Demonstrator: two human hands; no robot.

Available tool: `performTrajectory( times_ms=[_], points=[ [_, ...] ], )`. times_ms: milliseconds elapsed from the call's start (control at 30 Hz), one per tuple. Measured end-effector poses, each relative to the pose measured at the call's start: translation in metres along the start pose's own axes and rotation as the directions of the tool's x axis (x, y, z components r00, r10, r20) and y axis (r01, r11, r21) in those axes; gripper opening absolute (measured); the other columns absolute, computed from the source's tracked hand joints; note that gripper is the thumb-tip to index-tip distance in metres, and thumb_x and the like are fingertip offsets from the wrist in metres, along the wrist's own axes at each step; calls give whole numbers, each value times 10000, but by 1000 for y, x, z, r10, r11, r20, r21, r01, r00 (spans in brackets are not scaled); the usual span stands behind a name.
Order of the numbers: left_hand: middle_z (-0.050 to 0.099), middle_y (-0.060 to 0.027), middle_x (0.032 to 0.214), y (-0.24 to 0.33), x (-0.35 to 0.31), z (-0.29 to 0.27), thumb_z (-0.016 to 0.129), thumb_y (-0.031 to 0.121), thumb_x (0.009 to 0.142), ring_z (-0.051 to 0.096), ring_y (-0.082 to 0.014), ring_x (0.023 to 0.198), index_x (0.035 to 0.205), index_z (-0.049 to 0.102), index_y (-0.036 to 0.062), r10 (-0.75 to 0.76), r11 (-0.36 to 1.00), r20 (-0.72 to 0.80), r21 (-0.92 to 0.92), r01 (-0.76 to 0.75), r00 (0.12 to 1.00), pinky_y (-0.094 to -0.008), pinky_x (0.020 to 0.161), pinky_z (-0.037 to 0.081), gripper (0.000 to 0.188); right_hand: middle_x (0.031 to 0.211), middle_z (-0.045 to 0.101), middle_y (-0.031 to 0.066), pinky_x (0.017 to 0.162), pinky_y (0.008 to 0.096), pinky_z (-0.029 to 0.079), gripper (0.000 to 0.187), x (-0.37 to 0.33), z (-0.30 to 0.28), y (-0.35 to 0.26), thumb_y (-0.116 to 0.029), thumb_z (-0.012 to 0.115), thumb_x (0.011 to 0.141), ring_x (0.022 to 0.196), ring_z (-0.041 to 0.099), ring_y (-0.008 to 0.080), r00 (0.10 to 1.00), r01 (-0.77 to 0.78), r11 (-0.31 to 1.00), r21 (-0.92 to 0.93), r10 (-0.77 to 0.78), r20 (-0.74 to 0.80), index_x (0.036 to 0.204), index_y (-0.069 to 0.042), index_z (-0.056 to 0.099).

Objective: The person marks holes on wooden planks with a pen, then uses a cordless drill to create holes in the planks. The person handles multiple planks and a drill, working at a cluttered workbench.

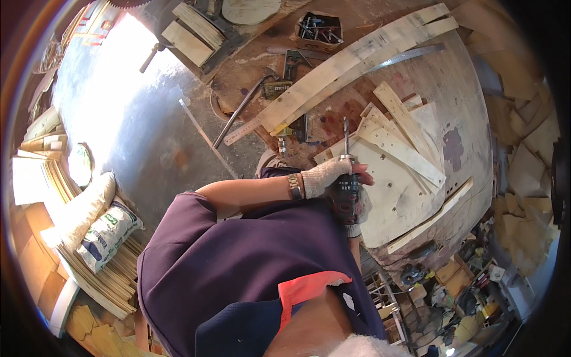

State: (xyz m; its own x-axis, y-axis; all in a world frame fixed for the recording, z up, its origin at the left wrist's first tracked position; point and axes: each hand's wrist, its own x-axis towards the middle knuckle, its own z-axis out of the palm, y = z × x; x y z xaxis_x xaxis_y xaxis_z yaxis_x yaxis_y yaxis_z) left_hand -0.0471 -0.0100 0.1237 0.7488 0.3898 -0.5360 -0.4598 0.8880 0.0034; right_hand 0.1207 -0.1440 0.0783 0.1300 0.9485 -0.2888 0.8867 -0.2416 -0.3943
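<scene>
In front of my chest is a dark power drill [347, 199], its long bit [346, 134] pointing away from me. My left hand [333, 174], in a pale knitted glove with bare fingertips, is closed round the drill's chuck end. A gold watch [295, 185] sits on that wrist. My right hand [353, 231] shows only its glove cuff at the rear of the drill; it grips the drill from beneath, with the fingers hidden under the body. Just beyond the drill, several pale wooden strips [404, 149] lie piled on a wooden board [380, 214].
Long curved-looking planks [357, 65] cross the workbench, near a hammer [247, 104], a square [292, 64] and a box of small tools [319, 30]. A metal ruler [410, 55] lies behind the planks. Sacks [110, 235] and stacked boards [113, 279] stand left; clutter [458, 297] fills the lower right.
</scene>
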Motion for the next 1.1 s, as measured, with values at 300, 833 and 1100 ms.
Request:
performTrajectory(
  times_ms=[300, 833, 1100],
  points=[
    [546, -60, 813, -5, -3, 2, 577, 139, 911, 603, -263, 814, 890, 509, 87, 43, 998, -154, -48, -51, 987, -414, 734, 528, 88, 1044, 722, 130, 795, 403, 565, 399, -11, 63, 34, -268, 706, 896, 923, 704, 322, 999, -50, 887, 459, 38, 34, 1245, -78, 669],
    [660, -224, 1197, -5, -11, -2, 517, 493, 1066, 672, -397, 1073, 1249, 524, 66, 163, 987, 14, -10, -163, 987, -562, 947, 568, 464, 885, 688, 102, 653, 383, 532, 189, -18, 71, 41, -152, 720, 862, 775, 680, 293, 974, 41, 729, 683, 124, -191, 1017, -56, 670],
    [670, -184, 1227, -9, -12, 1, 631, 282, 1000, 696, -333, 1042, 1199, 561, 62, 131, 987, 25, 94, -132, 991, -503, 882, 605, 305, 944, 690, 107, 703, 412, 527, 284, -9, -9, -19, -224, 728, 828, 814, 673, 315, 941, 135, 949, 286, -32, -337, 1066, -77, 677]
  ],
)
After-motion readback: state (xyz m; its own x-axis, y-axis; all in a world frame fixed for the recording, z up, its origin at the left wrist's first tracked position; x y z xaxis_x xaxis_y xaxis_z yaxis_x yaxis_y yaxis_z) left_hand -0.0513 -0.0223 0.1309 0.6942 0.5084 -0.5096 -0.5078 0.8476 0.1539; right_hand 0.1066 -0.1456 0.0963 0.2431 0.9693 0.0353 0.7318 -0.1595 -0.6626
